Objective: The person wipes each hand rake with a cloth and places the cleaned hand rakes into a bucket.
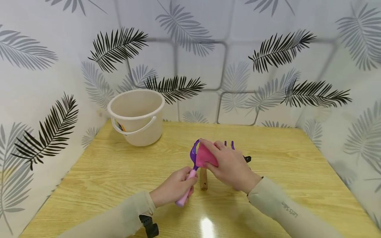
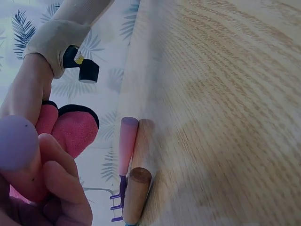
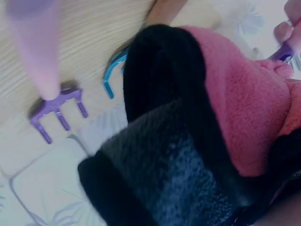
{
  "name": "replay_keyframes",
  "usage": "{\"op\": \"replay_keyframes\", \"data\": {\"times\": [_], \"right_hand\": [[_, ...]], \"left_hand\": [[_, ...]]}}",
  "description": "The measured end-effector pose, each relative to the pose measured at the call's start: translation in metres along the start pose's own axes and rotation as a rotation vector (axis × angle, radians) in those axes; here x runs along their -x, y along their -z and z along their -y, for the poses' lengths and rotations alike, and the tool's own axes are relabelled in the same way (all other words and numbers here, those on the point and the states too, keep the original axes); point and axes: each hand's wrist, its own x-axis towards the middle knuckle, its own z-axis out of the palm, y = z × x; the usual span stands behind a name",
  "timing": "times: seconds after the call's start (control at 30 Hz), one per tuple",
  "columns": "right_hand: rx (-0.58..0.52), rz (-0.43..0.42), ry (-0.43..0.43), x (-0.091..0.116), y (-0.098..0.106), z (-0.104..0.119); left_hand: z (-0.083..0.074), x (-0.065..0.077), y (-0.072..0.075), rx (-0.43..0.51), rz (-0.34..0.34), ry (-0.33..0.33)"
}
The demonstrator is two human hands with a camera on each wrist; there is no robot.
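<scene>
In the head view my left hand (image 1: 175, 186) grips the pink handle (image 1: 186, 195) of a small garden trowel with a purple blade (image 1: 192, 154). My right hand (image 1: 230, 165) holds a folded pink cloth (image 1: 206, 154) against that blade, covering part of it. Black edging and a dark grey side of the cloth (image 3: 235, 99) show in the right wrist view. The left wrist view looks at the trowel's handle end (image 2: 19, 143), with the left fingers curled round it. The right fingertips are partly hidden by the cloth.
On the wooden table lie a pink-handled hand rake with purple tines (image 3: 59, 110) and a wooden-handled tool (image 1: 203, 181) with blue prongs (image 3: 110, 75). A cream bucket (image 1: 143, 132) stands at the back left. Leaf-patterned walls (image 1: 202, 59) bound the table's back and sides.
</scene>
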Motion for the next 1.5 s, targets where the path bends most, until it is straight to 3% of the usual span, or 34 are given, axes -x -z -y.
{"op": "replay_keyframes", "data": {"times": [0.3,0.7,1.0,1.23,1.5], "right_hand": [[0.079,-0.01,0.032,-0.002,-0.004,0.007],[0.162,-0.104,0.087,-0.003,-0.003,-0.007],[0.137,-0.144,0.104,-0.005,0.005,0.0],[0.089,-0.066,0.109,-0.008,0.0,0.011],[0.149,-0.041,0.116,-0.009,-0.009,0.007]], "left_hand": [[0.0,-0.006,-0.007,-0.077,-0.044,-0.036],[0.0,0.004,-0.004,-0.093,-0.02,-0.046],[0.001,-0.001,0.0,-0.144,-0.06,-0.035],[0.003,-0.005,-0.003,-0.144,-0.035,-0.034],[-0.001,-0.002,-0.004,-0.111,-0.018,-0.033]]}}
